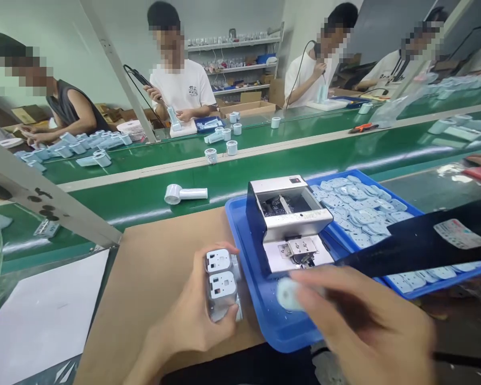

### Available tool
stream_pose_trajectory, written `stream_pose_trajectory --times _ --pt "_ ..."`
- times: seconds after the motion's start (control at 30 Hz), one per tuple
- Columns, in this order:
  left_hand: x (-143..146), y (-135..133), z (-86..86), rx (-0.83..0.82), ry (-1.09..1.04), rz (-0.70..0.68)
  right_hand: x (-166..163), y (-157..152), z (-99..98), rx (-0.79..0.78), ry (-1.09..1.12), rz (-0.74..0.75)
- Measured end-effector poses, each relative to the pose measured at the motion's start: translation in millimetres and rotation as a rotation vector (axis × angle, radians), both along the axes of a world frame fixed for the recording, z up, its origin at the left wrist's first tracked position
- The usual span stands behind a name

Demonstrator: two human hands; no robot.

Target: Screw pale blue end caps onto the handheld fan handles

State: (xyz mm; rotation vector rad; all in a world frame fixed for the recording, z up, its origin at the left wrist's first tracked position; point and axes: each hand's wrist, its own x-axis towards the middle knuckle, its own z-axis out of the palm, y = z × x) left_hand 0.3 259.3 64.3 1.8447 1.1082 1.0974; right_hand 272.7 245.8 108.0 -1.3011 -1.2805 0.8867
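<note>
My left hand point(200, 299) is closed around two light-blue plastic housings point(223, 285) set side by side, their flat ends with small cut-outs facing up. It holds them over the brown cardboard sheet point(144, 278). My right hand point(361, 321) pinches a light-blue plastic plate point(288, 294) with a hole in it, blurred by motion, above the near end of a blue tray point(278, 339). In that tray stands a screw feeder point(291, 224) with a dark hopper. Another blue tray point(411, 289), to its right, is filled with flat light-blue plates point(363, 206).
A long black object with a white label point(457, 240) crosses the right-hand tray. Beyond is a green conveyor belt point(144, 206) carrying a white handle-shaped part point(186, 193). White paper point(48, 310) lies left beside a metal post point(56, 198). Several people work across the belt.
</note>
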Motion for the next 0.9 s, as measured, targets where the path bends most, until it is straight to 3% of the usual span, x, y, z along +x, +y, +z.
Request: stream_pose_trajectory --times 0.07,0.13,0.27,0.57,0.9 --pt "10 -4 -10.7 0.007 -0.146 0.036 -35 27 10.8 -0.018 0.16 0.266" --pt "21 -6 -15.7 0.029 -0.205 0.05 -55 49 16.3 -0.052 0.162 0.404" --pt "34 -5 -20.9 0.046 -0.209 0.01 -62 62 18.9 -0.146 0.084 0.541" --pt "31 6 -34.7 0.248 -0.194 -0.056 -59 58 17.7 -0.254 0.171 0.66" --pt "25 3 -30.1 0.216 -0.151 -0.105 -61 55 10.8 -0.233 0.232 0.677"
